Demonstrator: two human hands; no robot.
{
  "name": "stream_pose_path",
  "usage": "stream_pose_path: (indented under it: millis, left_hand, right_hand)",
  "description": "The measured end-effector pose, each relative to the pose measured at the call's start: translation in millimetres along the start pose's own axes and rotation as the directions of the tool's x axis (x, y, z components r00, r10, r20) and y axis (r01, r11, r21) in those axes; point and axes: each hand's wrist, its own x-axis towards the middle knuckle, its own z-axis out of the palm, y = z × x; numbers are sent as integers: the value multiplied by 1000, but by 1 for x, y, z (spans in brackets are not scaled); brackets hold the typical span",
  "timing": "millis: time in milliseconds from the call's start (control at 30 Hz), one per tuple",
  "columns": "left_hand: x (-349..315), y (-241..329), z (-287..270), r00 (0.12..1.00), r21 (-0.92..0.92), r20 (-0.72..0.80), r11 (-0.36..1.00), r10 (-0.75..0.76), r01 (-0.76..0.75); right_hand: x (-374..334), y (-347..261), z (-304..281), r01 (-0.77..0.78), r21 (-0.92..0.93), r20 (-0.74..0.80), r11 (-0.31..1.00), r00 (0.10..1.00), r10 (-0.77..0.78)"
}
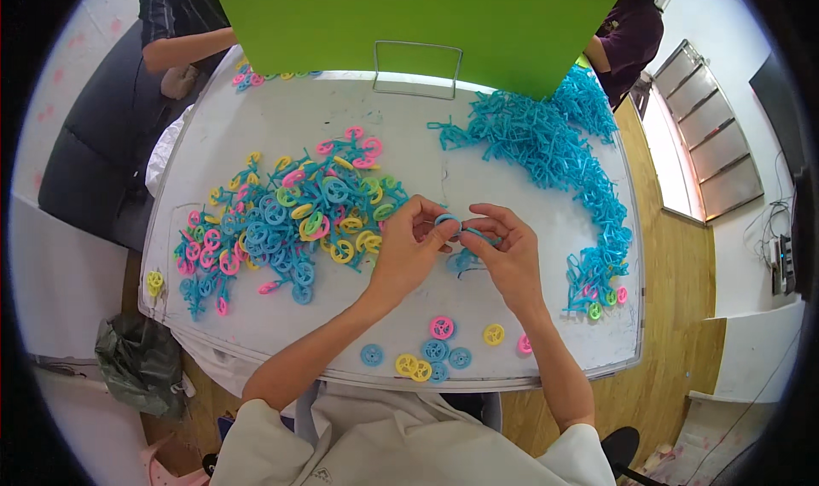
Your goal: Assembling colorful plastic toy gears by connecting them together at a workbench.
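Note:
Over the middle of the white table, my left hand [408,251] pinches a light blue plastic wheel [448,220] between thumb and fingers. Close beside it, my right hand [514,260] is closed on a blue plastic stick piece [471,232], partly covered by the fingers. The two parts nearly meet; whether they touch I cannot tell. Below the fingers lies another blue piece [461,262], half hidden. Near the front edge several loose spoked wheels are spread out, among them a pink wheel [441,327], a yellow wheel [494,334] and a blue wheel [372,355].
A heap of wheels joined to blue sticks [286,217] covers the table's left side. Loose blue stick pieces [537,136] pile up along the right. A green panel [409,17] with a wire frame [418,93] stands at the back; people sit behind both its sides.

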Motion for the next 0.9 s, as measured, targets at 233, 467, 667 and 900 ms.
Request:
stream_pose_path:
  millis: [233, 467, 667, 900]
  left_hand:
    - [-3, 8, 2, 989, 130, 31, 981, 142, -144]
    - [-5, 4, 6, 988, 161, 100, 977, 122, -137]
    - [-1, 0, 1, 997, 67, 20, 995, 73, -74]
    - [-2, 0, 2, 1000, -88, 8, 996, -10, 10]
  right_hand:
    - [-1, 0, -4, 55, -165, -16, 985, 998, -59]
    - [-5, -14, -7, 102, -319, 44, 942, 995, -93]
    - [-1, -7, -8, 84, -151, 57, 985, 995, -77]
    - [-2, -2, -5, 47, -234, -11, 971, 999, -51]
